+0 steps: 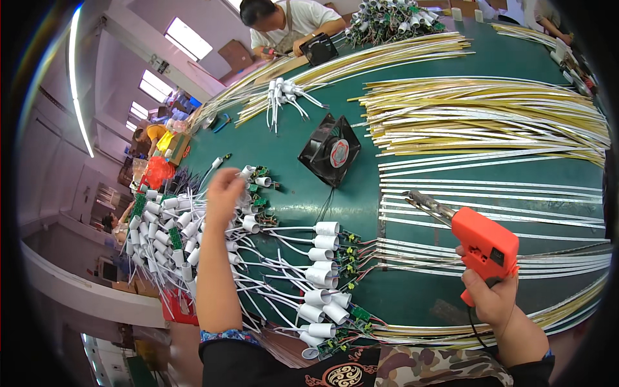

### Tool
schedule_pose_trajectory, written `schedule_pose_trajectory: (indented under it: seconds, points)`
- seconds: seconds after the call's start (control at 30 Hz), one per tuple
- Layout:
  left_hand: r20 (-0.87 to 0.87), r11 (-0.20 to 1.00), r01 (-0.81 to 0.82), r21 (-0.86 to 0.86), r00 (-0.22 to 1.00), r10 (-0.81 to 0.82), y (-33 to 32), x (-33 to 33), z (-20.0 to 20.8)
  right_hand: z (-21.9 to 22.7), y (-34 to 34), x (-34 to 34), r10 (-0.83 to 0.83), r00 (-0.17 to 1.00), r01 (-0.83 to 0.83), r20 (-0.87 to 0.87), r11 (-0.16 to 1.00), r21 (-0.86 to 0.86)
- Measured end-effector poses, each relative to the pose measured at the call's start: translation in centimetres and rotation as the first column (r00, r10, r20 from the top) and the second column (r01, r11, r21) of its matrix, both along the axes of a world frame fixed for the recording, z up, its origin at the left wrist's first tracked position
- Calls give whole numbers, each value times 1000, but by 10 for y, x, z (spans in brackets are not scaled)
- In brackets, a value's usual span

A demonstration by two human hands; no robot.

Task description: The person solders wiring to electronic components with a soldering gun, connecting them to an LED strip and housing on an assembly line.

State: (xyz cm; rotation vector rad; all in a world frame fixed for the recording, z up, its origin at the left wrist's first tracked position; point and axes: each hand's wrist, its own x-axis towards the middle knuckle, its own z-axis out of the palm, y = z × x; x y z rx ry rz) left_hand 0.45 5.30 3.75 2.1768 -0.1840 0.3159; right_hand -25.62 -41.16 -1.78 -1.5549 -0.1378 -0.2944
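Observation:
My right hand [493, 298] grips a red soldering gun [485, 244] by its handle. The gun's metal nozzle [431, 205] points up and left over several thin white strips [490, 200]. At the left, my left hand [225, 187] is at the upper side of a heap of white plastic sleeves [174, 226] with white wires. Its fingers are curled beside a white sleeve [247, 171] with a green circuit board; anything between them is hidden. In front of me lies a row of sleeves [321, 277], their boards [349, 251] joined by thin wires to strips on the right.
A black fan [331, 153] stands mid-table. Beyond the strips lies a thick bundle of yellow and white strips [477, 119]. A small group of sleeves [280, 90] rests farther off. Across the green table [290, 151], another person [290, 26] works beside a second fan [318, 49].

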Motion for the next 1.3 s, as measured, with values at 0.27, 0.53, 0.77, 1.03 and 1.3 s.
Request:
schedule_pose_trajectory:
  seconds: [0.27, 0.53, 0.77, 1.03, 1.3]
  points:
    - [-297, 912, 394, 114, 890, -347, -115, -86, 29, 7, -1, 2, 117, 954, -13, -275, 936, 352]
    - [-491, 643, 507, -574, 416, -766, -217, -148, -2, 9, 8, 5, 124, 955, -41, -269, 955, 294]
    - [-344, 589, 808, -23, 546, -764, -263, -161, -4, 7, 14, 7, 149, 931, -55, -334, 960, 275]
    - [-106, 522, 803, 286, 568, -816, -272, -163, -13, 2, 10, 6, 116, 955, -60, -272, 977, 206]
    - [-565, 745, 489, -454, 489, -665, -271, -164, -25, -3, 11, 3, 69, 973, -48, -219, 994, 99]
